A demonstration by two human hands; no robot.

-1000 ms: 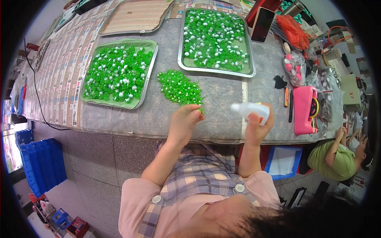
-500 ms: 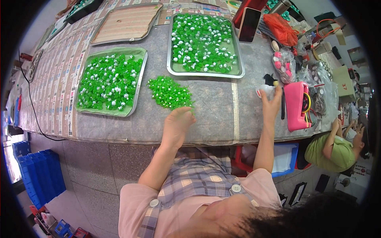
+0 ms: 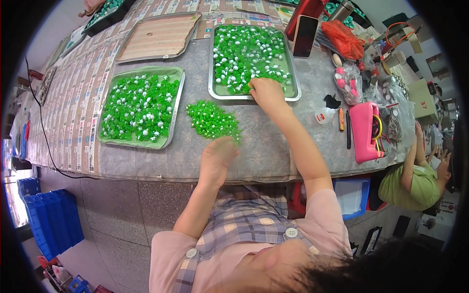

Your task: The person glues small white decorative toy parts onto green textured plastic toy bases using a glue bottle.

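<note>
My left hand [image 3: 218,155] rests on the grey table at the near edge of a loose pile of small green pieces [image 3: 213,120], fingers curled over a piece or two. My right hand [image 3: 265,91] reaches into the metal tray [image 3: 213,73] of green and white pieces [image 3: 244,53], fingertips pinched among the pieces at its near edge. A small white glue bottle [image 3: 323,115] lies on the table to the right of that arm.
A second tray [image 3: 172,128] of green and white pieces sits at left, an empty tray [image 3: 159,36] behind it. A pink case [image 3: 367,133], pens, bags and a phone [image 3: 304,29] crowd the right side. Another person [image 3: 415,176] sits at right. Blue crates [image 3: 49,219] stand on the floor.
My right hand has set down the white bottle at the right side of the table and moved left and forward into the far tray. My left hand stays by the green pile.
</note>
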